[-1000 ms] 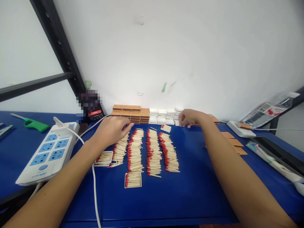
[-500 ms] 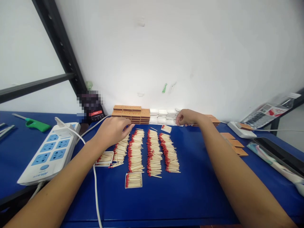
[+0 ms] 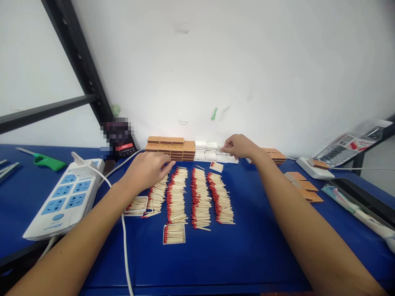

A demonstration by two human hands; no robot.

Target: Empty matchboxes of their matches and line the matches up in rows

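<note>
My left hand [image 3: 148,167] lies over the far end of the leftmost row of matches [image 3: 156,193], its thumb apart from the index finger; the other fingertips are partly hidden. At the stacked white matchbox trays [image 3: 211,156], the thumb and fingers of my right hand [image 3: 237,146] pinch the edge of a white tray [image 3: 222,149]. More red-tipped matches lie in rows [image 3: 177,195] between my arms. One tray filled with matches [image 3: 174,234] sits at the near side, another filled tray [image 3: 135,205] beside my left forearm. A small tray with matches [image 3: 216,166] stands below the white stack.
Brown matchboxes [image 3: 169,150] are stacked against the wall, with more brown boxes [image 3: 274,156] behind my right wrist and flat ones [image 3: 304,187] at right. A power strip [image 3: 66,197], its white cable [image 3: 125,246] and a green lighter [image 3: 49,161] lie left.
My right hand has moved left and slightly up along the white trays, uncovering those at the stack's right end. My left hand has stayed in place.
</note>
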